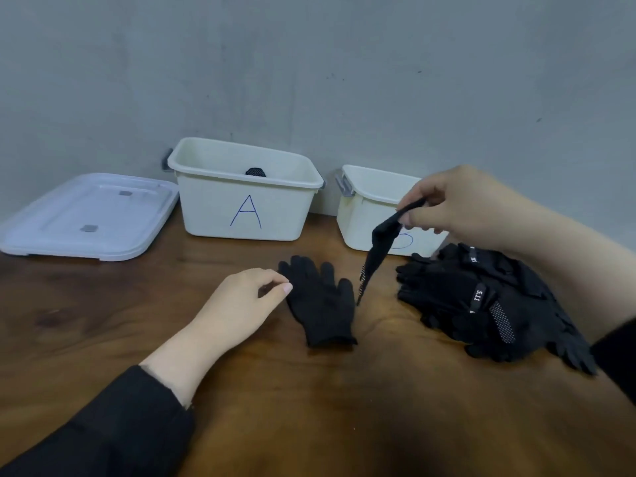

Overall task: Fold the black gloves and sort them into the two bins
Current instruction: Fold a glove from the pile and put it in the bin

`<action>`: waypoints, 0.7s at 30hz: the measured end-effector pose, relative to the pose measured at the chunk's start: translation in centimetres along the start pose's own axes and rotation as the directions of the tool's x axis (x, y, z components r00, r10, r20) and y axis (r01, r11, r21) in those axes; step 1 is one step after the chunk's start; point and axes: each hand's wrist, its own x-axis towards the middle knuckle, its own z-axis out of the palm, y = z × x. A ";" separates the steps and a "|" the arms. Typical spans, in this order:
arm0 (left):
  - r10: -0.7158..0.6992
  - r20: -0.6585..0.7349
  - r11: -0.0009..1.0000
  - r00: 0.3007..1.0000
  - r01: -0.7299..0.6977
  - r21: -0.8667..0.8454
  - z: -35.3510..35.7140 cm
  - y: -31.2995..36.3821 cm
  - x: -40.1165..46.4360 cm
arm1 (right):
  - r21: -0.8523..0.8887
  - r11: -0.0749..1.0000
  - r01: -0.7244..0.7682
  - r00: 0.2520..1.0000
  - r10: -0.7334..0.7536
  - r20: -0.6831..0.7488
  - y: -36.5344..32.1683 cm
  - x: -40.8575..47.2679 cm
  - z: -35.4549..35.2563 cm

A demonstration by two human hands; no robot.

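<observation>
A black knit glove [321, 304] lies flat on the wooden table, fingers pointing away from me. My left hand [241, 304] rests on the table just left of it, fingers loosely curled and holding nothing. My right hand [457, 204] is raised in front of bin B [364, 215] and pinches a second black glove [377, 249], which hangs down with its lower end just above the table. A pile of black gloves [488, 301] lies at the right. Bin A [247, 204] holds one dark folded glove [255, 172].
Two stacked white lids [89, 215] lie to the left of bin A. A grey wall stands right behind both bins. My dark sleeves reach in from the bottom left and the right edge.
</observation>
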 end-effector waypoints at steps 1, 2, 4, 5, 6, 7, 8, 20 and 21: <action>0.009 0.015 1.000 1.000 -0.009 0.012 0.1 0.1 0.0 | -0.071 0.997 0.013 1.000 -0.015 -0.027 -0.3 0.3 0.3; 0.016 0.020 1.000 1.000 -0.016 0.017 0.1 0.1 0.0 | -0.132 0.991 0.020 0.998 -0.027 -0.051 -0.7 0.5 0.5; 0.017 0.011 1.000 1.000 -0.017 0.009 0.1 0.2 0.2 | -0.174 0.984 0.029 0.994 -0.046 -0.098 -1.2 1.2 0.7; 0.011 0.004 1.000 1.000 -0.011 0.005 0.1 0.1 0.2 | -0.151 0.988 0.037 0.994 -0.051 -0.094 -1.5 1.4 0.8; 0.006 0.000 1.000 1.000 -0.006 0.003 0.1 0.0 0.2 | -0.109 0.993 0.034 0.996 -0.043 -0.083 -1.6 1.8 0.9; 0.001 -0.001 1.000 1.000 -0.001 0.004 0.1 -0.1 0.3 | -0.068 0.997 0.027 0.997 -0.032 -0.066 -1.5 2.1 1.0; -0.005 -0.002 1.000 1.000 0.005 0.007 0.1 -0.2 0.2 | -0.030 0.999 0.019 0.999 -0.020 -0.048 -1.5 2.4 1.3; -0.076 -0.136 0.997 0.988 0.076 -0.006 -0.6 -0.8 0.5 | 0.189 0.948 0.255 0.904 -0.164 -0.396 -0.5 4.0 7.4; -0.078 -0.142 0.997 0.987 0.078 -0.007 -0.5 -0.7 0.5 | 0.166 0.947 0.276 0.906 -0.199 -0.375 0.4 2.8 9.2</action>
